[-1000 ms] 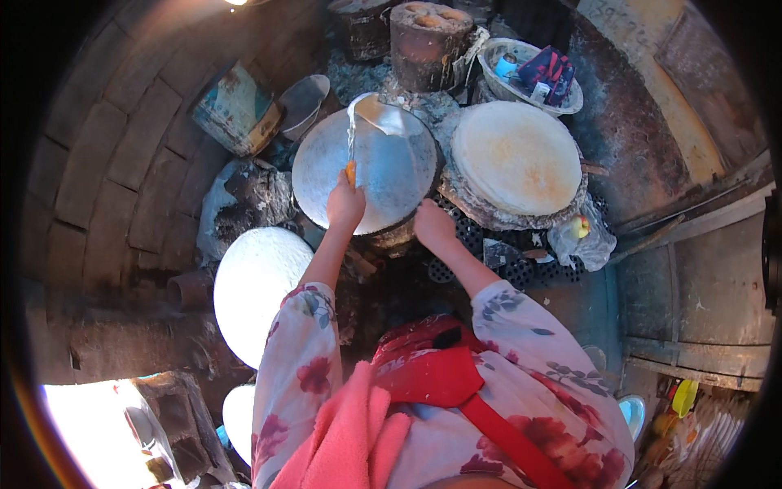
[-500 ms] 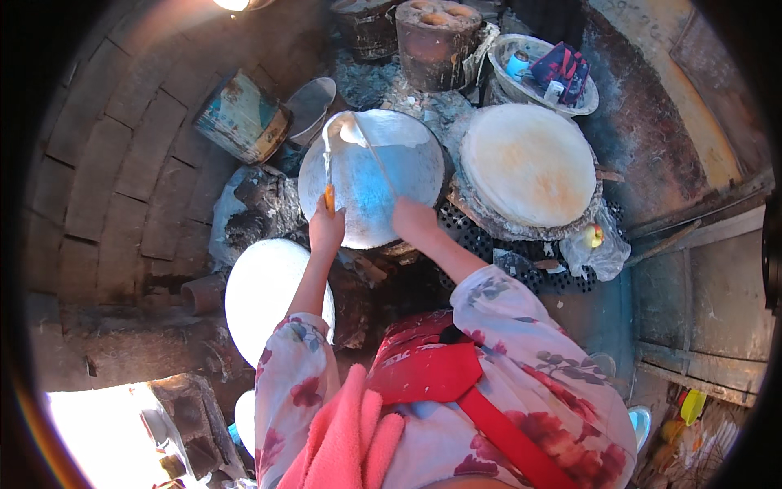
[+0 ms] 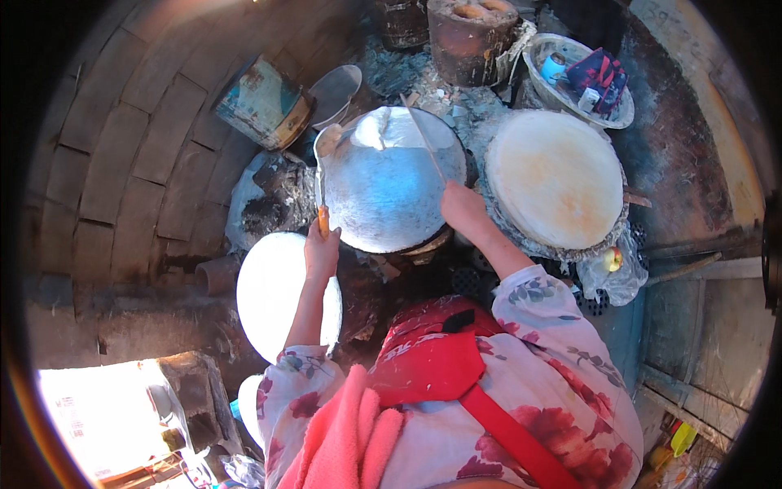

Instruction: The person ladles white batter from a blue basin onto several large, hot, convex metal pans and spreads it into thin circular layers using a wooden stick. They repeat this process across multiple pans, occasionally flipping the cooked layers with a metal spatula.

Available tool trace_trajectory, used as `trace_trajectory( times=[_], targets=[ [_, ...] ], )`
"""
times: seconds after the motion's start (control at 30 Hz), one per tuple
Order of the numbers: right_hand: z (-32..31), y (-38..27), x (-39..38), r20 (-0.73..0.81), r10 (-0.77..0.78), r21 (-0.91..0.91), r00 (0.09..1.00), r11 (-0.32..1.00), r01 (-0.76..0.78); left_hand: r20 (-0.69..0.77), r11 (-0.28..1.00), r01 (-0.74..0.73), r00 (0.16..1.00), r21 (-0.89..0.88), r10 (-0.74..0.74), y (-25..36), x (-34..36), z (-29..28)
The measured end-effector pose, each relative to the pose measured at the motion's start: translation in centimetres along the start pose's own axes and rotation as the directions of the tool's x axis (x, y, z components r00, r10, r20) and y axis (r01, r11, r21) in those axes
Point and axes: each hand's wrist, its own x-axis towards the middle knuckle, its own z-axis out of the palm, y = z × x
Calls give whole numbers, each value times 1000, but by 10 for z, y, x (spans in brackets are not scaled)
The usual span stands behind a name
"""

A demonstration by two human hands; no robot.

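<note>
My left hand [image 3: 322, 253] grips the orange handle of a metal scraper [image 3: 321, 181], whose wide end rests near the left rim of the round griddle [image 3: 391, 204]. My right hand [image 3: 463, 208] holds a thin stick [image 3: 422, 134] slanting over the griddle's right half. A white layer [image 3: 415, 126] lies across the back of the griddle. To the right, pale round sheets [image 3: 554, 179] are piled on a round base. A bright white round surface [image 3: 277, 297] sits below my left hand.
Behind are a rusty drum [image 3: 464, 57], a tilted painted can [image 3: 261, 106], a bucket [image 3: 336, 85] and a basin with items [image 3: 619, 114]. A plastic bag with fruit [image 3: 619, 285] hangs right. Bricks [image 3: 122, 187] cover the left, a metal panel [image 3: 725, 326] the right.
The scraper's end has moved left to the rim. My right hand has risen over the griddle's right side, with the stick more visible. The white layer at the back looks wider.
</note>
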Motion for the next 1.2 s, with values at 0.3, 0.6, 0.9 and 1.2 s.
trace_trajectory(
  times=[0.3,0.6,0.9,1.2],
  targets=[
    [0,5,20,-11,-203,-101,979,975,200,120,931,233,971,-282,-207,41,-46,-27],
    [11,-9,19,118,-400,-143,909,899,414,147,883,356,934,-304,-326,53,-72,-37],
    [-1,-14,22,347,-444,-160,826,840,519,132,827,434,900,-357,-415,52,-92,-43],
    [-15,-4,65,370,-479,-184,796,802,569,164,762,509,858,-400,-487,58,-104,-49]
  ],
)
